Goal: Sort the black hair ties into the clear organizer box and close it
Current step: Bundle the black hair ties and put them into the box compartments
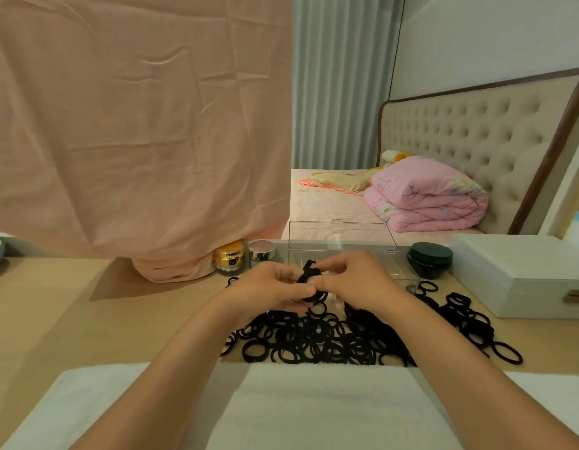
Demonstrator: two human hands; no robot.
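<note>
Black hair ties point(346, 339) lie heaped mid-table point(70, 306); both the left hand point(272, 290) and right hand point(356, 280) pinch a small bunch point(309, 277) before the open clear organizer box point(343, 237) by the far edge.

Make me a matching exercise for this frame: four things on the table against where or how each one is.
Things:
1 clear box
2 green jar
3 gold jar
4 white case

Places or states:
A far right of the table
B beside the pink cloth
C lid standing open
D just right of the clear box

Pairs: 1-C, 2-D, 3-B, 4-A.
</note>
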